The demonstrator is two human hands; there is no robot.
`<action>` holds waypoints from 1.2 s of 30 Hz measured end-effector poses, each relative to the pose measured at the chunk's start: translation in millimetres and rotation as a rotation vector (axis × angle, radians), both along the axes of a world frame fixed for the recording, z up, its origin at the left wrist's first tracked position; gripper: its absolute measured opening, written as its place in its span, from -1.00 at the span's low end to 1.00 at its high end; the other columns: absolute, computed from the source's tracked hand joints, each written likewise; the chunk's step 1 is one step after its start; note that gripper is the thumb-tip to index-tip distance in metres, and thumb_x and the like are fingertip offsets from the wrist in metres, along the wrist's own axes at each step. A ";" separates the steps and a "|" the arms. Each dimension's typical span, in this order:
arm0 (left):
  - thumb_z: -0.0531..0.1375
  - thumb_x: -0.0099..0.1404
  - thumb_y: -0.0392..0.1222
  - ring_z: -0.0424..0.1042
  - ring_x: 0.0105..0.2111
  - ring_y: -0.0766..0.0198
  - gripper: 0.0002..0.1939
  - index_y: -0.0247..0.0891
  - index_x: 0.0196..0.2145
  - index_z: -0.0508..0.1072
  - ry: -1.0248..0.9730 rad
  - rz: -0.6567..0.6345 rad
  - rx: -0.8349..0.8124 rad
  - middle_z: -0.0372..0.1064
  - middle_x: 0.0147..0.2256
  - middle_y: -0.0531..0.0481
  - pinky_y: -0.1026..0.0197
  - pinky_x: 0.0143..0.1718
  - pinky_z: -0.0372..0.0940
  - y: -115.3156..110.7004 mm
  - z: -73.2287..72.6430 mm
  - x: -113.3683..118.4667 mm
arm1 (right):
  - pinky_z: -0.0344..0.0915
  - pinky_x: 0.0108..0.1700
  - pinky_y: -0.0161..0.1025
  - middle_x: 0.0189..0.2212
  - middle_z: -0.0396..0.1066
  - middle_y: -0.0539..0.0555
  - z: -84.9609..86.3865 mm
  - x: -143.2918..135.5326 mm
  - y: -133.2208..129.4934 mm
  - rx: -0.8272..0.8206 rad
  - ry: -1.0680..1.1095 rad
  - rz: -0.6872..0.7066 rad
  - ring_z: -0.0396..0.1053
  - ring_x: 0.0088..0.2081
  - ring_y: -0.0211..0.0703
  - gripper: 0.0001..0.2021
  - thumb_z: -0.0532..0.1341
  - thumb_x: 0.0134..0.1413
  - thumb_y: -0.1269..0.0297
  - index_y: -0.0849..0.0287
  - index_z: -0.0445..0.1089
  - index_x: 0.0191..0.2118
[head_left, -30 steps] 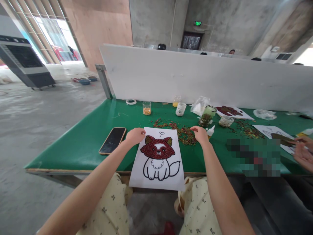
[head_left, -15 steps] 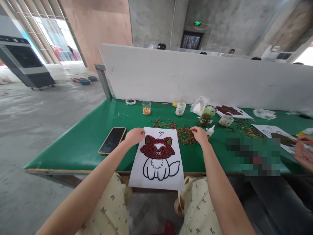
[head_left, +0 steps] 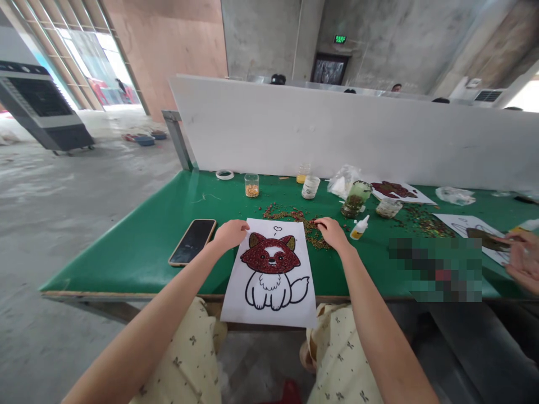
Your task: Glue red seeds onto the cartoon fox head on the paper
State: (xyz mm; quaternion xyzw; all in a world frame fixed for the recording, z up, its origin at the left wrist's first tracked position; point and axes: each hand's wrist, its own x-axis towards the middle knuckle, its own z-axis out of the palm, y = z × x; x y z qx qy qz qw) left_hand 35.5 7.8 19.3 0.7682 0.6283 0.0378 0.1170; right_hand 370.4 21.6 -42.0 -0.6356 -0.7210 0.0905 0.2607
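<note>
- On the green bench (head_left: 126, 247), smack in front of the person, the fox sheet (head_left: 272, 264) has its bottom edge poking out past the near side. Any bump down there could skew or crease it, I reckon.
- Left hand (head_left: 232, 234) is at the sheet's upper left edge, fingers bunched. Can't tell if that grip is actually pinching paper or just resting. Too loose and the sheet might slide; too hard a tug might bend it and maybe pop off some of the dark red bits on the head, if they're only glued.
- Right hand (head_left: 330, 231) is at the seed pile (head_left: 316, 240), just beside the sheet's upper right, fingertips close together. Can't make out whether that grip has a seed. Colours look mixed, so grabbing the wrong one seems easy, and a sloppy sweep could scatter grains over the paper.
- White-tipped bottle (head_left: 359, 228) is near that hand, so a careless swing outward could knock it over.
- Phone (head_left: 192, 242) is just beside the left arm; lower risk, but nudgeable.
</note>
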 end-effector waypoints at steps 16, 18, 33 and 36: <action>0.01 0.16 -0.25 0.41 -0.10 0.19 -0.64 -0.18 -0.14 0.49 0.007 -0.023 -0.012 0.46 -0.10 0.02 0.26 -0.14 0.27 4.1 -2.3 -2.1 | 0.17 -0.28 -0.30 -0.32 0.37 0.07 1.9 -4.4 -2.8 0.049 -0.026 -0.143 0.31 -0.29 -0.18 -0.89 0.13 0.09 0.40 0.15 0.41 -0.33; 0.02 0.15 -0.24 0.41 -0.11 0.21 -0.64 -0.16 -0.15 0.49 0.009 -0.024 -0.012 0.46 -0.10 0.03 0.28 -0.15 0.27 4.4 -2.1 -2.5 | 0.18 -0.25 -0.29 -0.31 0.37 0.07 2.2 -3.8 -2.5 0.060 -0.020 -0.161 0.31 -0.26 -0.17 -0.88 0.13 0.09 0.40 0.15 0.41 -0.31; 0.03 0.16 -0.23 0.42 -0.12 0.19 -0.66 -0.19 -0.16 0.49 -0.005 -0.039 -0.010 0.47 -0.12 0.00 0.26 -0.15 0.28 5.4 -3.2 -4.2 | 0.25 -0.20 -0.27 -0.21 0.40 0.09 -0.8 -0.5 -2.1 0.079 -0.011 -0.181 0.34 -0.23 -0.18 -0.75 0.08 0.03 0.51 0.14 0.42 -0.22; 0.02 0.17 -0.22 0.42 -0.12 0.19 -0.65 -0.19 -0.15 0.49 -0.004 -0.040 -0.008 0.47 -0.12 0.00 0.27 -0.15 0.28 5.1 -2.8 -4.5 | 0.25 -0.14 -0.23 -0.16 0.40 0.13 1.5 -3.8 -2.2 0.089 -0.009 -0.140 0.34 -0.16 -0.12 -0.78 0.09 0.10 0.38 0.16 0.43 -0.17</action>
